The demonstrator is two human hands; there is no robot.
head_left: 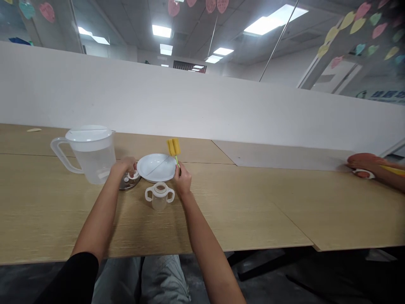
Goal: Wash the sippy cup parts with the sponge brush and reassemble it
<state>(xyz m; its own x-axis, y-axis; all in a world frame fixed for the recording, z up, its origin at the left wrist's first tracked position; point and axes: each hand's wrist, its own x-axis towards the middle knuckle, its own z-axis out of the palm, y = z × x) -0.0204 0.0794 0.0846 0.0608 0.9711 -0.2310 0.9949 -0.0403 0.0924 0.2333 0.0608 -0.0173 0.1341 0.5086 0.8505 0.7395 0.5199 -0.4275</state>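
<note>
Glass partition [240,46]: blue Chinese lettering [388,94] at far right, blurred and cut off
Right hand [183,180]: closed around a yellow sponge brush [173,147], head up
Left hand [126,165]: fingers bent at a small white part [133,175] over a dark dish [128,185]; cannot tell whether gripped
Two-handled cup [159,202]: upright, between the forearms, before the white plate [153,160]
Jug [96,162]: left, lidded

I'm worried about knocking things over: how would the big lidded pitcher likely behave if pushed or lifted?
The pitcher looks like translucent plastic, so probably stiff and fairly light. It appears wider on top than at its base, so a push near the lid might tip it. Lifted by its one side handle, it may swing.
</note>
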